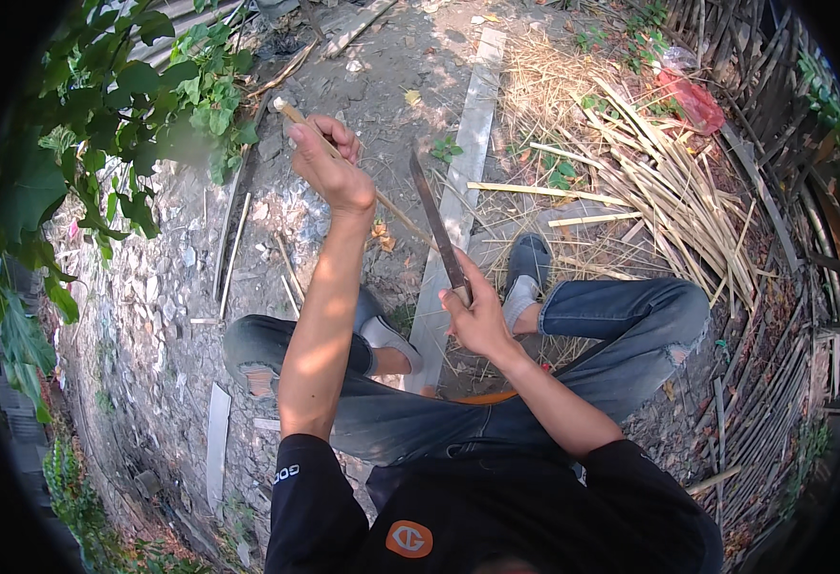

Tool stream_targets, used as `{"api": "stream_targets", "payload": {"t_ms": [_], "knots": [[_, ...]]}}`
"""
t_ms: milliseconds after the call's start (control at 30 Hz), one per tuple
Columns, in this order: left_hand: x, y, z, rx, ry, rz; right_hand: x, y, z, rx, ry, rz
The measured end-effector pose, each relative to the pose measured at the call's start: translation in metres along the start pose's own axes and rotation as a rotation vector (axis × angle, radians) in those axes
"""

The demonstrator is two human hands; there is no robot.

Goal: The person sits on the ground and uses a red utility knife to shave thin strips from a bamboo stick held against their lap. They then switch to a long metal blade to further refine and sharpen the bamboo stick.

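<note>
My left hand [334, 172] is raised in front of me and closed around a thin pale bamboo stick [291, 113]. One end of the stick pokes out beyond the fingers; the rest slants down to the right toward my other hand. My right hand [480, 316], lower and nearer my lap, grips a long knife [430, 206] by its handle. Its dark, narrow blade points up and away from me. The stick's lower part reaches the blade near the handle; whether the two touch, I cannot tell.
A grey board [473, 124] lies on the dirt between my feet. To the right spreads a big pile of split bamboo strips [669, 182] over shavings [544, 86], with a red plastic bag [693, 100] behind. Leafy branches [104, 96] hang at upper left; a stick fence [774, 124] stands right.
</note>
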State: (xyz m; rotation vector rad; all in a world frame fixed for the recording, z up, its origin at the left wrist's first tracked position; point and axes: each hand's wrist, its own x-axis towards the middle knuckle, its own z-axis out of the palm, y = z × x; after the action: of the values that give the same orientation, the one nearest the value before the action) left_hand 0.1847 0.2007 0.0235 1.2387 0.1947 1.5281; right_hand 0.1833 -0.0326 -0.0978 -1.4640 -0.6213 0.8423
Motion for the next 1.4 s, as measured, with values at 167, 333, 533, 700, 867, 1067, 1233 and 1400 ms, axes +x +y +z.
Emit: {"api": "stream_targets", "payload": {"t_ms": [167,333,533,700,867,1067,1233,1400], "knots": [[0.001,-0.012,0.019,0.089,0.013,0.041,0.004,0.039,0.009,0.005,0.061,-0.208],[0.002,-0.027,0.028,0.179,0.050,0.089,0.028,-0.001,-0.004,0.128,0.057,0.005],[-0.004,-0.033,0.043,0.220,0.010,0.107,0.021,-0.122,-0.009,0.588,0.296,-0.712],[-0.005,-0.035,0.056,0.209,-0.016,0.067,0.011,0.058,-0.011,-0.140,0.226,-0.270],[-0.007,-0.030,0.029,0.125,0.012,0.056,0.022,-0.006,-0.014,0.032,0.203,-0.037],[0.003,-0.027,0.029,0.167,0.063,0.061,0.017,-0.100,-0.005,0.417,0.311,-0.719],[0.002,-0.031,0.034,0.197,0.091,0.056,-0.010,0.085,0.009,-0.219,0.185,-0.146],[0.009,-0.034,0.022,0.262,0.162,0.098,0.005,0.005,0.006,0.031,0.173,-0.009]]}}
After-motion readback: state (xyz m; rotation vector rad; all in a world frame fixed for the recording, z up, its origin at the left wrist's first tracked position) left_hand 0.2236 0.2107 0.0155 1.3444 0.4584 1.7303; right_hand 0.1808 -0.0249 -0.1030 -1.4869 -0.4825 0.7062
